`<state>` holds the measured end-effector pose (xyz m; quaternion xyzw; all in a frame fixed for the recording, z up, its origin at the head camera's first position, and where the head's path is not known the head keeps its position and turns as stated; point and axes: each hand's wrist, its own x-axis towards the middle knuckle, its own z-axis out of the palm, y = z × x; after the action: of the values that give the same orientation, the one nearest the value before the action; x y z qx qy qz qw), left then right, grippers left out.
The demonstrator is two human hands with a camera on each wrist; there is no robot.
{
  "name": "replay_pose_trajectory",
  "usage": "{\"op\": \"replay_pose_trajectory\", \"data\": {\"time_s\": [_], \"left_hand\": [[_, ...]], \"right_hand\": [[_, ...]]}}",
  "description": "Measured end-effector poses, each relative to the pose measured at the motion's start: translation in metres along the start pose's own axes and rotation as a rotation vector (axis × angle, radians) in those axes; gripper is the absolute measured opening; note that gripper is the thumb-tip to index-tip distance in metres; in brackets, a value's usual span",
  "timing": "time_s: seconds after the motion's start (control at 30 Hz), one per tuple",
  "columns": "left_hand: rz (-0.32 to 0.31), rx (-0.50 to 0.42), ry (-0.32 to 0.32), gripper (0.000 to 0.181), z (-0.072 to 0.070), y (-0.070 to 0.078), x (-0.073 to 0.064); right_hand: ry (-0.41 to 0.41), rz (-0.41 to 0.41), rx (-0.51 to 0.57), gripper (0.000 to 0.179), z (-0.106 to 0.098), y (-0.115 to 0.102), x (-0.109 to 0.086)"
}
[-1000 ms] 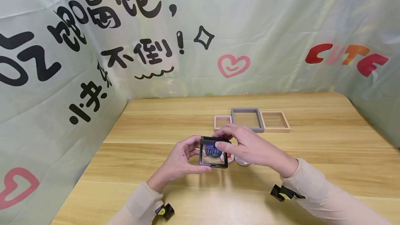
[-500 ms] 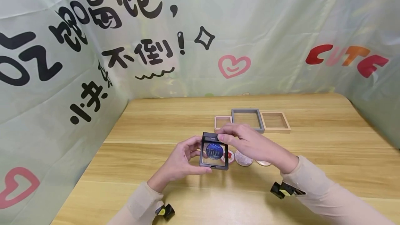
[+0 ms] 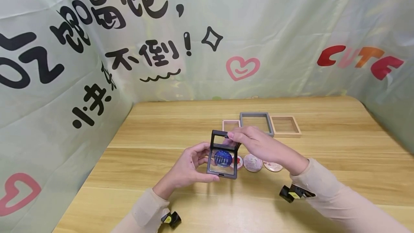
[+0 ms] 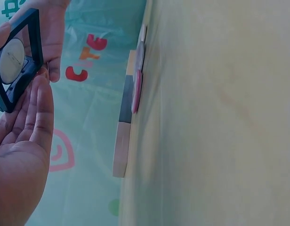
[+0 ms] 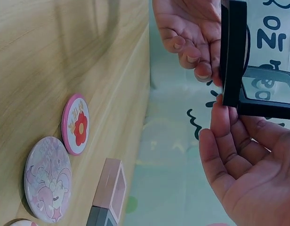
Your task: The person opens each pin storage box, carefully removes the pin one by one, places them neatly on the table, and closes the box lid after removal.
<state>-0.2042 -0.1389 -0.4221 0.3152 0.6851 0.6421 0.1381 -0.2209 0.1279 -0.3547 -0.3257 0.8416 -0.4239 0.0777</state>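
Observation:
A black square hinged display frame (image 3: 222, 176) is held up over the table, its two halves parted at an angle. Against the clear film of the lower half lies a round blue badge (image 3: 222, 158); its plain back (image 4: 12, 61) shows in the left wrist view. My left hand (image 3: 187, 163) grips the lower half at its left side, thumb along the bottom edge. At the top, my right hand (image 3: 258, 145) pinches the raised half (image 5: 269, 113) between thumb and fingers. Behind the frame, a pink-rimmed badge with a red flower (image 5: 75, 125) is partly covered in the head view.
A pale purple cartoon badge (image 3: 253, 163) and another light badge (image 3: 273, 167) lie in a row to the right, under my right hand. Farther back sit a small pink frame (image 3: 230, 120), a grey frame (image 3: 253, 114) and a tan frame (image 3: 286, 117). Printed cloth (image 3: 194, 89) hangs behind the table.
My right hand has lifted the upper half of the display frame up and away from the lower half. My left hand has kept its grip. More of the badges on the table now shows.

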Motion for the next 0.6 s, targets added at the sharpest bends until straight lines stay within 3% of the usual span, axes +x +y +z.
{"op": "replay_pose_trajectory", "data": {"time_s": [0.23,0.6], "left_hand": [[0.0,-0.004,-0.005,0.067,-0.0011,-0.0019,0.0002],[-0.042,0.017,0.042,0.064,-0.0022,-0.0018,0.0002]], "right_hand": [[-0.003,0.003,0.042,0.049,-0.0008,0.0037,0.0016],[0.044,0.081,-0.026,0.046,-0.0038,0.0033,-0.0003]]}}
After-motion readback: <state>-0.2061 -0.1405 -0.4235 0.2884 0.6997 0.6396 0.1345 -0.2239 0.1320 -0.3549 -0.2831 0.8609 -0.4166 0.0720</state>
